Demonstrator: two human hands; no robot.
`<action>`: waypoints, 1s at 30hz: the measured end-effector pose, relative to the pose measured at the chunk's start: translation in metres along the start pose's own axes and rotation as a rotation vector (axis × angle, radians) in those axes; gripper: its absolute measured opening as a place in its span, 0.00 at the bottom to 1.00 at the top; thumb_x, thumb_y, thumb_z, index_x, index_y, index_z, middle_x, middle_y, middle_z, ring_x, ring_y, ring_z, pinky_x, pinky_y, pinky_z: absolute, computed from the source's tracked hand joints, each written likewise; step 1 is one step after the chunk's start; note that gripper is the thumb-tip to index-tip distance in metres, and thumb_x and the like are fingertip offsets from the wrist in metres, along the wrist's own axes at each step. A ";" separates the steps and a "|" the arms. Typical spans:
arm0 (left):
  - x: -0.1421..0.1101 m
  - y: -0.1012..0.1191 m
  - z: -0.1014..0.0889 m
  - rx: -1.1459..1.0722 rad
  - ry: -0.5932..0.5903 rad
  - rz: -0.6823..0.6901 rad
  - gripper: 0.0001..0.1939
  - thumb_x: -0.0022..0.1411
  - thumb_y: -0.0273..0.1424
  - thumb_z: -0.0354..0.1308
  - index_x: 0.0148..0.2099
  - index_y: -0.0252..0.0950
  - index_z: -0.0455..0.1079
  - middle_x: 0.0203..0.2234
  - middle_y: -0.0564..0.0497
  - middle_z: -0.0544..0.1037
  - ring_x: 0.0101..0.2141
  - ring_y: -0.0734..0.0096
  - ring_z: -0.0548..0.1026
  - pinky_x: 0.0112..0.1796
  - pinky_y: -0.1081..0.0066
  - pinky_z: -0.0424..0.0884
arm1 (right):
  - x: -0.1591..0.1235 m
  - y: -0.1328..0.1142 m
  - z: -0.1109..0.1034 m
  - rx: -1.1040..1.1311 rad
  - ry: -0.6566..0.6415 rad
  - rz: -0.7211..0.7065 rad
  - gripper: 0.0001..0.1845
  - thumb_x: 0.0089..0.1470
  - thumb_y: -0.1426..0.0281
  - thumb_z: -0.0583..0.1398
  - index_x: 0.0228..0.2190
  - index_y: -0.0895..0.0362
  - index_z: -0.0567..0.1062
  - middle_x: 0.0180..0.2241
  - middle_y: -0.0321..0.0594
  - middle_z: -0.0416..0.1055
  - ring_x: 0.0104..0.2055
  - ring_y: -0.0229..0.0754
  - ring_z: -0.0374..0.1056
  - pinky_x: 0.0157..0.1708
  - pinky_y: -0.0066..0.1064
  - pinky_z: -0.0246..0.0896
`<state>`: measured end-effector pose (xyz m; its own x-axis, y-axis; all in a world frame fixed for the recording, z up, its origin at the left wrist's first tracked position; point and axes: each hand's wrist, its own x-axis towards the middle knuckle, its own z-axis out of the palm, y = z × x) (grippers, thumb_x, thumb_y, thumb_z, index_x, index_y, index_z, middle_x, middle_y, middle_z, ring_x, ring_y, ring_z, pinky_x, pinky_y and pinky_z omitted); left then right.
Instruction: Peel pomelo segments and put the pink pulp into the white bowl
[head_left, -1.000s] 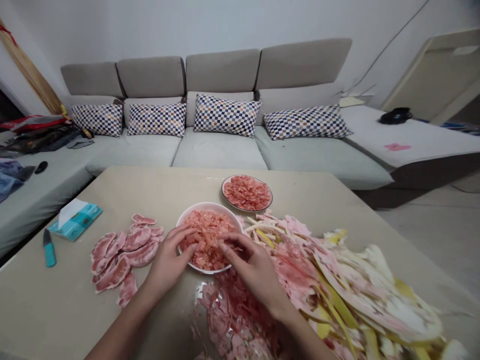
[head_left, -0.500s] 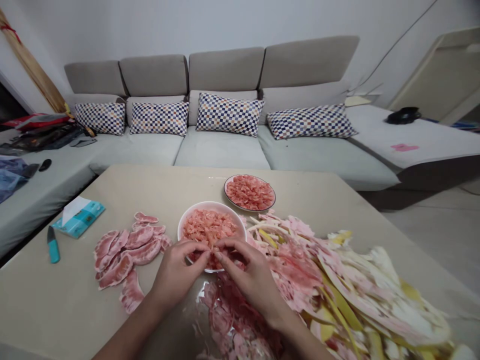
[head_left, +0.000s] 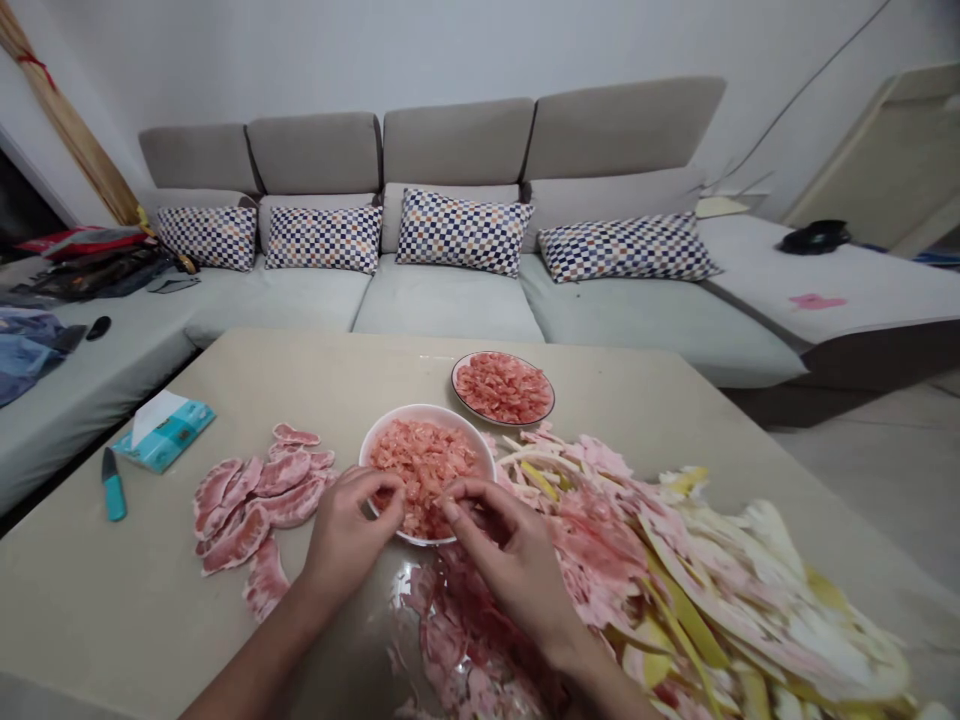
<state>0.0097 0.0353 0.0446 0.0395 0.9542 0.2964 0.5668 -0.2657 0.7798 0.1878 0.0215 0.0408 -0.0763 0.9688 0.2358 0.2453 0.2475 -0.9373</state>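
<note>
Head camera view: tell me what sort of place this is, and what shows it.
Most likely a living room in a home: a long sectional sofa lines the wall, checkered throw pillows rest along it, and a beige coffee table stands in front.

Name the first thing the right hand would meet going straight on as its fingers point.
Probably the pink pulp in the white bowl, though the depth between it and the right hand is unclear.

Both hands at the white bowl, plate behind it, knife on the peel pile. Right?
Wrong on the knife: head view shows it on the table beside the tissue pack. Left hand and right hand at the bowl, plate behind it: correct.
</note>
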 end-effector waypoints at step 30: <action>0.012 -0.051 0.002 0.541 -0.190 0.138 0.21 0.65 0.27 0.50 0.59 0.43 0.66 0.57 0.45 0.71 0.55 0.50 0.65 0.53 0.48 0.57 | 0.014 0.047 0.009 -0.830 -0.100 -0.427 0.21 0.54 0.80 0.56 0.49 0.59 0.75 0.55 0.54 0.69 0.55 0.58 0.62 0.52 0.54 0.62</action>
<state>-0.0171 0.0607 0.0079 0.2614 0.9368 0.2326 0.8832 -0.3294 0.3339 0.1893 0.0465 -0.0018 -0.3919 0.7979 0.4581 0.7857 0.5493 -0.2845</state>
